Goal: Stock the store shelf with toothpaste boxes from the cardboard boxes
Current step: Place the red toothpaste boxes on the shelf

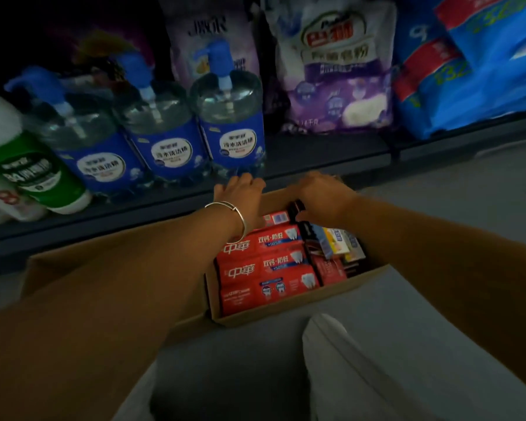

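Note:
An open cardboard box (304,305) stands on the floor in front of the bottom shelf (164,217). Red toothpaste boxes (264,265) lie stacked flat in its left part, and mixed smaller packs (340,244) stand on end at its right. Both hands reach into the far end of the box. My left hand (240,199), with a silver bangle at the wrist, curls its fingers down over the far end of a red toothpaste box. My right hand (322,199) grips a dark pack at the box's far edge. The fingertips of both hands are hidden.
Pump bottles with blue labels (231,129) and a green-labelled bottle (31,174) stand on the shelf at left. A purple-white powder bag (337,71) and blue bags (468,65) fill the right. A second cardboard box (43,268) lies under my left arm. Grey floor and my knees are below.

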Available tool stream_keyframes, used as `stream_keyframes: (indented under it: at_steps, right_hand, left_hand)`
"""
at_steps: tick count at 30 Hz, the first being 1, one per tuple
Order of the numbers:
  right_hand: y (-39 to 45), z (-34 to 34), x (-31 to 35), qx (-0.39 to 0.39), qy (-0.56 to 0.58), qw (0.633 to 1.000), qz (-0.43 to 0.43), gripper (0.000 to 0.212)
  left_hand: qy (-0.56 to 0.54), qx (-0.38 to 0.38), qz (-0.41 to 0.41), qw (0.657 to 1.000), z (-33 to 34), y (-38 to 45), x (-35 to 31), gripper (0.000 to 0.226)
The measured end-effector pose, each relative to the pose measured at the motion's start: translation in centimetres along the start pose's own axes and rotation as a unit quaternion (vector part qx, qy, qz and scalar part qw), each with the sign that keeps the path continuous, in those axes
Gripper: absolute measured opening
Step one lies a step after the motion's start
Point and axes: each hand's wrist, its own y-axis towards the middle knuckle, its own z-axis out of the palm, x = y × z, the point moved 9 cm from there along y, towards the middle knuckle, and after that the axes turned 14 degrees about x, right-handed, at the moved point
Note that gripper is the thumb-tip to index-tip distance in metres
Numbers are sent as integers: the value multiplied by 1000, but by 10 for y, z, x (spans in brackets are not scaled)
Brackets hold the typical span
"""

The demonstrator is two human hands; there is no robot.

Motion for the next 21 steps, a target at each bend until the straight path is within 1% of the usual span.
stream_keyframes:
  at_steps: [3,6,10,13,15,19,21]
  right_hand:
    - [32,30,4,37,-8,999,5,51]
    - [56,59,9,77,15,997,2,57]
    - [72,85,22,110,-54,992,-27,64]
    - [81,97,24,122,-63,990,-27,68]
    - [87,102,24,119,-60,991,-26,66]
    - [94,99,28,99,-90,991,-30,51]
    - [91,91,29,91,-104,990,-28,49]
  left_hand:
    - [-4,16,5,1000,21,20,8,71]
    - [0,37,3,999,41,35,16,75]
    - [3,41,12,999,63,50,23,72]
    - [0,41,22,999,71,56,24,68]
    - [-2,44,27,999,74,58,24,68]
    - [-6,40,25,999,74,61,28,63]
    - [-13,33,22,999,70,60,28,59]
